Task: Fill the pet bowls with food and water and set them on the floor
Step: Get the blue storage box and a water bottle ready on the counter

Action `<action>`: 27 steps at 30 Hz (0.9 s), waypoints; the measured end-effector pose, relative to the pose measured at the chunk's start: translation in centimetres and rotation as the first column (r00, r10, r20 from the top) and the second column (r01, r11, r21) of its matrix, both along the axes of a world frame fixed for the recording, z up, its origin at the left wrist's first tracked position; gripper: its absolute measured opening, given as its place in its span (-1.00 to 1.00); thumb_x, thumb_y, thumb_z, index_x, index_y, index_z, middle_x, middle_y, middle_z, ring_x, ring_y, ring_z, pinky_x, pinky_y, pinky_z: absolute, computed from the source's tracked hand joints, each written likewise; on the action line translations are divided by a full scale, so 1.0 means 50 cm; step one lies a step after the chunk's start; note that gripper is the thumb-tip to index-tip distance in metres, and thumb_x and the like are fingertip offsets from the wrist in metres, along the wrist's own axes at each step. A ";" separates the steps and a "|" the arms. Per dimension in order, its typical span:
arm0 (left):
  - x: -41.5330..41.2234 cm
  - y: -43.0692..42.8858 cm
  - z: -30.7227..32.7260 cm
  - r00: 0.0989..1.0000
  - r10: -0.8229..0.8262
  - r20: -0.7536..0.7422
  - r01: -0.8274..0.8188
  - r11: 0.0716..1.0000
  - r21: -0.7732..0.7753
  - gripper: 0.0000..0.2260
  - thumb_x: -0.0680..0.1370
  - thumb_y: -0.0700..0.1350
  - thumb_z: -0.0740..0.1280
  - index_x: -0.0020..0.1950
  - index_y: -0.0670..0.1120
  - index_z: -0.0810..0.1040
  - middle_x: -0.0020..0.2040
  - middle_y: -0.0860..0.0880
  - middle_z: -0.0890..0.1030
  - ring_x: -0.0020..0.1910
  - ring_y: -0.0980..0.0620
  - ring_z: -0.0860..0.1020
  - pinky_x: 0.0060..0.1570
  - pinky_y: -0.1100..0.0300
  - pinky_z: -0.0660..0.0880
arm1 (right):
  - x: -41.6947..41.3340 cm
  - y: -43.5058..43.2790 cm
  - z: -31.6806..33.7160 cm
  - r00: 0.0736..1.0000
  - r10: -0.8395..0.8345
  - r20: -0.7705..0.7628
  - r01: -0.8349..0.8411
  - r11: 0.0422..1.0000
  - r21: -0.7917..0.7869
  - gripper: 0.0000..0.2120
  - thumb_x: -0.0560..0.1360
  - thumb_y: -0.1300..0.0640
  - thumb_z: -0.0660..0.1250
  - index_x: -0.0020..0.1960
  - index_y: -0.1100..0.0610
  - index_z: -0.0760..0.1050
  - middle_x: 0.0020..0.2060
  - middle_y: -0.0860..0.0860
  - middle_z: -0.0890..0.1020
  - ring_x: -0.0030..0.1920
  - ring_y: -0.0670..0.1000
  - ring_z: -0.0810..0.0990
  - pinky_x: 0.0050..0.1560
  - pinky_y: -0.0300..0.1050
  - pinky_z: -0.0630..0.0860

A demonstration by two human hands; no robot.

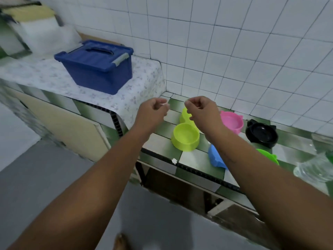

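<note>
A lime double pet bowl [185, 136] stands empty on the green-and-white tiled counter [162, 145]. Behind it to the right are a pink bowl [232, 121] and a black bowl [261, 135], both cat-eared. A blue bowl [215, 157] and a green bowl [267, 155] sit nearer the front edge, partly hidden by my right forearm. My left hand [153, 108] and my right hand [201, 109] hover side by side above the lime bowl with fingers curled in, holding nothing and touching nothing.
A lidded blue storage box [97, 66] sits on the higher, cloth-covered counter at left. A clear glass vessel [313, 169] stands at the right edge. White tiled walls meet in the corner behind. Grey floor [45, 177] lies below, with cabinet openings under the counter.
</note>
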State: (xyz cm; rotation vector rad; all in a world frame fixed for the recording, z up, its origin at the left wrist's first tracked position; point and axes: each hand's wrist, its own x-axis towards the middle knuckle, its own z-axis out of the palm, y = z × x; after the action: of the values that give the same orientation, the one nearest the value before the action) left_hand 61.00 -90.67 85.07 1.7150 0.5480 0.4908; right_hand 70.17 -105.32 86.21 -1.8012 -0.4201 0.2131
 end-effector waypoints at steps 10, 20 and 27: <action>-0.062 0.346 0.085 0.999 0.006 0.034 -0.013 0.981 0.192 -0.75 0.58 0.04 0.39 0.22 0.01 0.62 0.01 -0.02 0.69 0.02 -0.01 0.67 0.10 -0.10 0.66 | -0.058 0.339 0.061 0.997 -0.025 -0.077 0.034 0.993 0.113 -0.79 0.55 0.09 0.41 0.07 0.24 0.61 -0.19 0.07 0.64 -0.20 -0.04 0.64 -0.14 -0.08 0.61; -0.037 0.619 0.171 0.998 0.000 0.069 -0.020 0.958 0.286 -0.85 0.63 0.01 0.37 0.18 0.05 0.58 0.04 -0.02 0.68 0.08 -0.03 0.66 0.18 -0.10 0.62 | -0.022 0.570 0.129 0.995 -0.102 -0.014 0.102 0.992 0.077 -0.84 0.52 0.11 0.40 0.00 0.21 0.62 -0.09 0.09 0.70 -0.03 0.11 0.70 0.02 0.06 0.66; -0.005 0.745 0.190 0.986 0.105 0.129 -0.143 0.930 0.337 -0.93 0.60 -0.05 0.39 -0.07 0.10 0.64 -0.16 0.03 0.72 -0.13 0.03 0.71 0.04 -0.03 0.68 | 0.050 0.670 0.133 0.993 -0.096 0.075 0.093 0.995 0.040 -0.88 0.53 0.10 0.40 -0.07 0.17 0.61 -0.26 0.01 0.63 -0.29 -0.04 0.58 -0.38 -0.23 0.51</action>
State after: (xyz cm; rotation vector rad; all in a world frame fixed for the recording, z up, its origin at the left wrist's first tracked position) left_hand 60.74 -53.41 94.59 1.9802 0.5149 0.8064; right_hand 72.69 -71.81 92.84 -1.7925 -0.3901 0.0696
